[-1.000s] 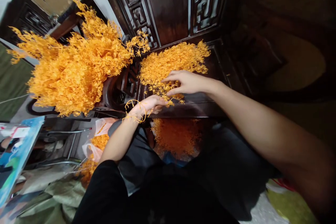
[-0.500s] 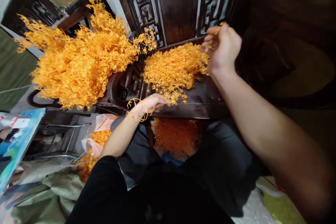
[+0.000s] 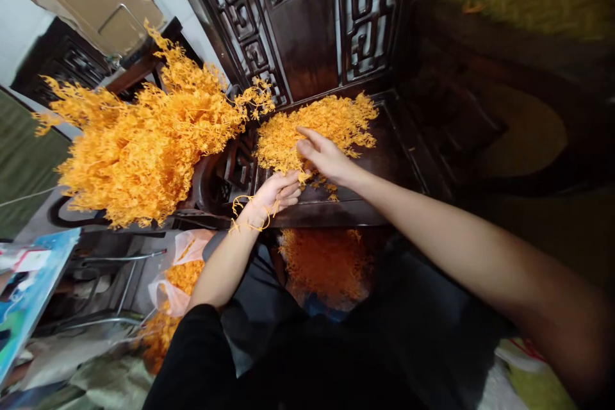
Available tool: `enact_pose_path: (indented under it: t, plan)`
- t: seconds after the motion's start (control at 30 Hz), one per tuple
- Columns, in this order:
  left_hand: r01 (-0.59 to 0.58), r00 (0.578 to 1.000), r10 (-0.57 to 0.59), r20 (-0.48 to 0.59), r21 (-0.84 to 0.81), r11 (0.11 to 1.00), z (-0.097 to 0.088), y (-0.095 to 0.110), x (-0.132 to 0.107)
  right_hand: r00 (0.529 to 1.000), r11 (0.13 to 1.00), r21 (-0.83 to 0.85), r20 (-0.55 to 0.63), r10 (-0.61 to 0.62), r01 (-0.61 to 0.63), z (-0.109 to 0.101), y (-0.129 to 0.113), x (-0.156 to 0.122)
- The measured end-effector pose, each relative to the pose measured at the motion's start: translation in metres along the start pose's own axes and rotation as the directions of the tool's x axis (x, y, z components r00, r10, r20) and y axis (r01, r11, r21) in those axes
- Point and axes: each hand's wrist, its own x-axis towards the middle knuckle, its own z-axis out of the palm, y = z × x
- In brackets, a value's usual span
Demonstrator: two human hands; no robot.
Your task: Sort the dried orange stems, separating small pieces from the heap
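My left hand [image 3: 280, 192] is closed at the front edge of a dark wooden seat [image 3: 389, 170], its fingertips pinching small orange sprig-like pieces [image 3: 303, 177]. Thin orange strands [image 3: 240, 205] loop around its wrist. Close above it, my right hand [image 3: 327, 157] reaches in from the right, forefinger stretched out and thumb apart; its lower fingers are partly hidden. Behind both hands a loose pile of small orange pieces [image 3: 336, 118] lies spread on the seat. I cannot make out anything held in the right hand.
A big bushy heap of orange sprigs [image 3: 139, 147] rests over the armrest [image 3: 206, 179] at left. The carved backrest [image 3: 307, 45] rises behind the pile. Below the seat, between my legs, is more orange material [image 3: 327, 262]. A whitish plastic bag [image 3: 187, 246] with orange pieces stands lower left.
My right hand has come from the pile's right end leftward and down, close to my left hand. The left hand keeps its pinch near the seat edge. The view has shifted slightly.
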Motion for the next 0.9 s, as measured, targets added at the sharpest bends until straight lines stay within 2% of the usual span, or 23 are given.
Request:
enact_pose_path:
  t: [0.1, 0.17, 0.2, 0.27, 0.3, 0.33, 0.37, 0.4, 0.43, 0.47, 0.53, 0.57, 0.63, 0.7, 0.83, 0.9]
  plan:
    - [0.046, 0.999, -0.046, 0.019, 0.013, 0.999, 0.005, 0.0, 0.001, 0.976, 0.956, -0.23, -0.071, -0.205, 0.184, -0.005, 0.003, 0.01]
    - [0.072, 0.997, -0.072, 0.012, 0.04, 0.997, 0.008, 0.001, -0.002, 0.956, 0.925, -0.343, -0.18, -0.233, 0.161, -0.022, 0.009, 0.023]
    - [0.081, 0.997, -0.081, 0.007, 0.053, 0.995, 0.008, 0.002, -0.004, 0.938, 0.932, -0.345, -0.274, -0.212, 0.109, -0.033, 0.013, 0.031]
    - [0.093, 0.996, -0.093, 0.0, 0.069, 0.993, 0.008, 0.004, -0.011, 0.872, 0.973, -0.228, -0.481, -0.092, -0.024, -0.055, 0.018, 0.043]
    - [0.097, 0.995, -0.097, -0.002, 0.067, 0.993, 0.006, 0.005, -0.014, 0.841, 0.988, -0.128, -0.541, 0.0, -0.082, -0.064, 0.02, 0.046]
    - [0.098, 0.995, -0.098, -0.007, 0.059, 0.993, 0.005, 0.006, -0.016, 0.831, 0.991, -0.016, -0.546, 0.103, -0.133, -0.07, 0.02, 0.047]
    - [0.095, 0.995, -0.094, -0.018, 0.044, 0.995, 0.003, 0.007, -0.019, 0.852, 0.979, 0.094, -0.482, 0.206, -0.183, -0.072, 0.018, 0.045]
    - [0.091, 0.995, -0.09, -0.034, 0.027, 0.996, 0.0, 0.008, -0.02, 0.889, 0.953, 0.187, -0.354, 0.29, -0.237, -0.07, 0.016, 0.041]
    - [0.088, 0.995, -0.087, -0.05, 0.009, 0.996, -0.002, 0.009, -0.02, 0.923, 0.923, 0.252, -0.182, 0.34, -0.291, -0.065, 0.013, 0.036]
    - [0.085, 0.994, -0.086, -0.065, -0.009, 0.996, -0.003, 0.01, -0.019, 0.934, 0.895, 0.288, 0.002, 0.356, -0.342, -0.058, 0.009, 0.029]
    - [0.089, 0.992, -0.092, -0.084, -0.037, 0.995, -0.005, 0.012, -0.017, 0.901, 0.858, 0.306, 0.277, 0.334, -0.412, -0.039, 0.002, 0.018]
    - [0.094, 0.991, -0.098, -0.087, -0.043, 0.995, -0.005, 0.013, -0.015, 0.884, 0.856, 0.299, 0.344, 0.315, -0.421, -0.03, -0.001, 0.014]
    - [0.102, 0.992, -0.105, -0.069, -0.047, 0.994, -0.003, 0.014, -0.014, 0.875, 0.871, 0.27, 0.387, 0.291, -0.41, -0.018, -0.004, 0.013]
    - [0.096, 0.994, -0.098, -0.041, -0.041, 0.995, -0.001, 0.016, -0.015, 0.888, 0.896, 0.239, 0.368, 0.274, -0.375, -0.017, -0.003, 0.017]
    - [0.075, 0.996, -0.074, -0.046, 0.022, 0.997, 0.001, 0.022, -0.022, 0.945, 0.954, 0.151, 0.242, 0.22, -0.261, -0.039, 0.001, 0.03]
    - [0.083, 0.995, -0.079, -0.068, 0.053, 0.995, -0.002, 0.026, -0.025, 0.958, 0.966, 0.112, 0.194, 0.21, -0.234, -0.051, 0.002, 0.033]
